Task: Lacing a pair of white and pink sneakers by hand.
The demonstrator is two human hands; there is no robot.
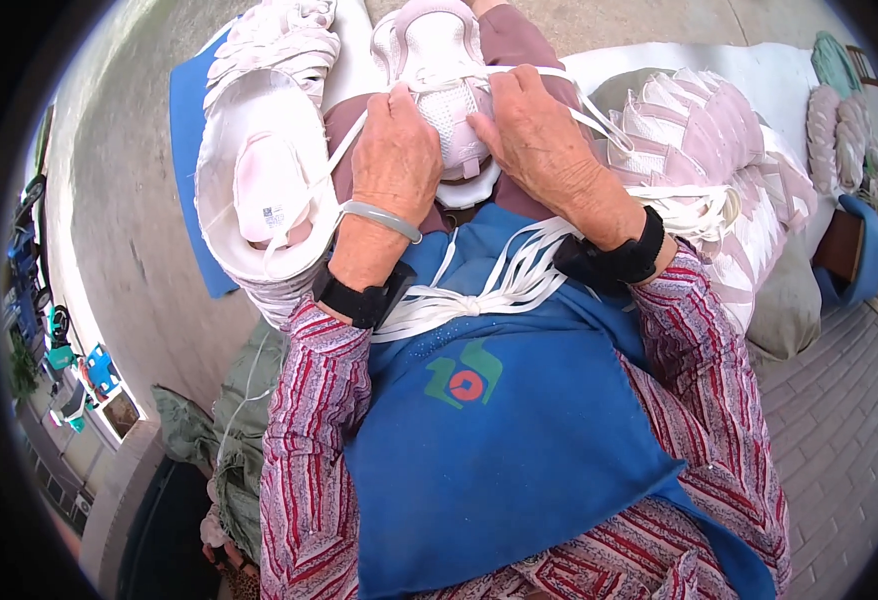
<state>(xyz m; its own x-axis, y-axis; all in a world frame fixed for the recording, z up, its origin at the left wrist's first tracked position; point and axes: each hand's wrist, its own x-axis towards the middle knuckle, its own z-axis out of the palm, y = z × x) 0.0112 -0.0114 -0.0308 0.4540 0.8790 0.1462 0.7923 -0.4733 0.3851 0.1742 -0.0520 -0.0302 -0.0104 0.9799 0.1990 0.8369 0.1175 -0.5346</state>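
Observation:
A white and pale pink sneaker [446, 115] rests between my knees, toe away from me. On its left side my left hand [396, 155] is closed, fingertips pinching at the eyelet edge, with a white shoelace [347, 146] trailing out leftward. My right hand [549, 150] is closed at the opposite edge, its thumb against the tongue. Lace runs across the shoe under these fingers and loops off to the right. Exactly what each fingertip grips is partly hidden. A tied bundle of white laces [474, 303] lies on my blue apron [499, 440].
Left of my hands, stacked pale shoe uppers [269, 30] and a white shoe [221, 190] with a pink insole lie over a blue board [187, 150]. Rows of pink and white shoe uppers [699, 130] sit at right on a grey-green sack [787, 310]. A blue chair [859, 250] stands further right.

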